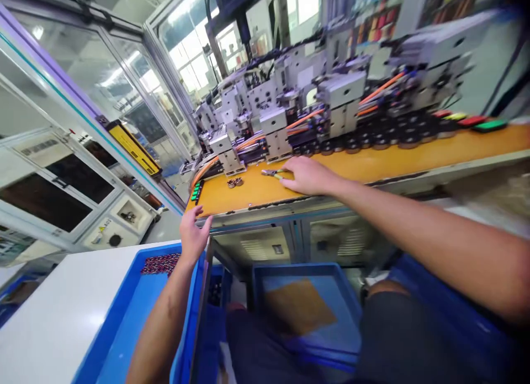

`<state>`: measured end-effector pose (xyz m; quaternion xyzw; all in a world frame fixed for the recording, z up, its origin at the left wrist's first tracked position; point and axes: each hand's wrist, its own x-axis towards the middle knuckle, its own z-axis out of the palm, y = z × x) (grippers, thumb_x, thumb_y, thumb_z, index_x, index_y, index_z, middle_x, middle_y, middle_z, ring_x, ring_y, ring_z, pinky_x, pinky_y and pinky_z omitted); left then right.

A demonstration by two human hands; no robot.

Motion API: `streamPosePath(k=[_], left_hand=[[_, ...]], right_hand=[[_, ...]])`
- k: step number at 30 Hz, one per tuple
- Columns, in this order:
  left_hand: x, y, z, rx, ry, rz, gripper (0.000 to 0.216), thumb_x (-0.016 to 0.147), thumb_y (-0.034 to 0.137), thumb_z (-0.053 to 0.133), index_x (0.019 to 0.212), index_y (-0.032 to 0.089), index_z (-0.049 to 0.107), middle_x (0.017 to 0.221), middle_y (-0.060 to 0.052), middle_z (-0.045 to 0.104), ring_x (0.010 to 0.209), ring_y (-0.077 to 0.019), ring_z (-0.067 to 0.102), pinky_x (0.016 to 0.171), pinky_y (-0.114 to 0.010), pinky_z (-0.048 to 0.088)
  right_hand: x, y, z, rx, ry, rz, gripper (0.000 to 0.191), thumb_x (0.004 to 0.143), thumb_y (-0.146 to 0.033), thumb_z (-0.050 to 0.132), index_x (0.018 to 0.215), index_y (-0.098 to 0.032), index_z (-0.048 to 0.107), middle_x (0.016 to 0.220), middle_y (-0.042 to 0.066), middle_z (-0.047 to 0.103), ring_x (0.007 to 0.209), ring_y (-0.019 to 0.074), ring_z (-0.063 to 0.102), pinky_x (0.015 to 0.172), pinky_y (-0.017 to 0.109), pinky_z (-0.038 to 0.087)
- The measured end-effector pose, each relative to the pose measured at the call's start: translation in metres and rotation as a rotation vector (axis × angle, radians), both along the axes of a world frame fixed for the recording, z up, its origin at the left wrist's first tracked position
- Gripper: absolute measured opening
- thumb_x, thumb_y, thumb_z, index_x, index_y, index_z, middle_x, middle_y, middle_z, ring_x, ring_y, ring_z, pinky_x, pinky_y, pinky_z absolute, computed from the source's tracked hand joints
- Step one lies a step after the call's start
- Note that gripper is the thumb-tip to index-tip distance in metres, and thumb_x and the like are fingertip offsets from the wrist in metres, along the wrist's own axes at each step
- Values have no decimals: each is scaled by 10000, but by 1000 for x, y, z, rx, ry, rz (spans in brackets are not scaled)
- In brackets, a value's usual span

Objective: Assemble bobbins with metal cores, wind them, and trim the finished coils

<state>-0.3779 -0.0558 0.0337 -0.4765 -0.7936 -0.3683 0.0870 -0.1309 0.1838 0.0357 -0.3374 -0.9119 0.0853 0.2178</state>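
Note:
My right hand (pixel 311 175) is over the orange-yellow bench top, its thumb and fingers around the handles of small pliers (pixel 271 174). The pliers' metal jaws point left, and part of the yellow-green handles is covered by the hand. My left hand (pixel 194 235) hangs at the bench's left front corner with fingers apart and nothing in it. Below it is a blue tray (pixel 124 312) holding many small dark red parts (pixel 159 264). Between the hands, a few small round metal parts (pixel 235 182) lie on the bench.
Machine fixtures (pixel 273 132) with orange tubes line the bench's back. Dark round parts (pixel 383 138) lie along it at right. Green-topped pieces (pixel 197 191) sit at the left end. A blue bin (pixel 306 271) stands under the bench. A yellow light-barrier box (pixel 133 146) is on the frame.

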Motion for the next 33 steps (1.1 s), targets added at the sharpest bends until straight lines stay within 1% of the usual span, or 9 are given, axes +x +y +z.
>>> streamPosePath(k=[2,6,10,14,18,25,28,31,33], left_hand=[[12,46,9,-20,-61,-61,372,730,267,769,1076,183,659,1005,-91,714,1020,-250,670,961,-384,504],[22,119,18,1,-269,-11,692,623,150,821,1263,120,558,992,-118,710,984,-278,680,956,-427,492],[25,139,22,50,-429,42,738,606,85,798,1287,121,517,915,-69,702,995,-258,671,1000,-405,465],[22,109,28,173,-553,76,731,582,32,769,1259,151,519,859,-26,663,961,-233,670,998,-393,471],[31,61,29,339,-754,28,685,628,45,718,1253,172,467,831,-4,639,763,-151,682,814,-328,552],[100,-22,3,446,-988,-148,666,537,171,849,1126,156,538,905,-63,719,788,-143,693,772,-278,550],[130,-53,-10,427,-889,-252,678,587,167,857,1185,175,537,980,-72,727,907,-167,700,841,-299,556],[152,-73,-20,455,-586,-331,632,691,120,800,1248,215,515,1026,-48,688,912,-145,695,802,-269,579],[162,-80,-25,482,-424,-360,670,710,70,777,1293,242,495,1023,-25,660,873,-120,691,766,-241,592]], right_hand=[[2,-2,2,21,-24,-2,322,908,-340,602,1107,-94,660,1167,138,644,1111,250,591,989,406,464],[6,-4,2,73,-100,8,325,960,-392,575,1166,-142,605,1201,90,610,1103,209,595,964,435,504],[9,-2,1,92,-117,26,321,966,-376,571,1193,-150,596,1220,93,600,1103,209,595,958,432,516],[4,2,-2,82,-103,16,321,961,-372,580,1188,-146,597,1213,92,601,1103,212,594,957,437,515],[-21,1,-2,62,-91,35,315,960,-376,581,1171,-142,603,1200,93,604,1090,209,598,952,433,517],[-52,-9,6,49,-23,253,286,941,-366,609,1097,-127,629,1115,79,640,1034,198,620,932,423,521],[-36,-26,10,58,96,299,286,911,-305,619,1102,-94,643,1177,149,642,1123,256,590,1006,465,468],[-3,-68,16,68,243,336,386,938,-284,544,1266,-81,580,1331,178,574,1233,267,535,1083,465,419],[24,-105,20,67,377,534,361,951,-264,521,1269,-105,587,1304,141,605,1109,208,619,981,374,516]])
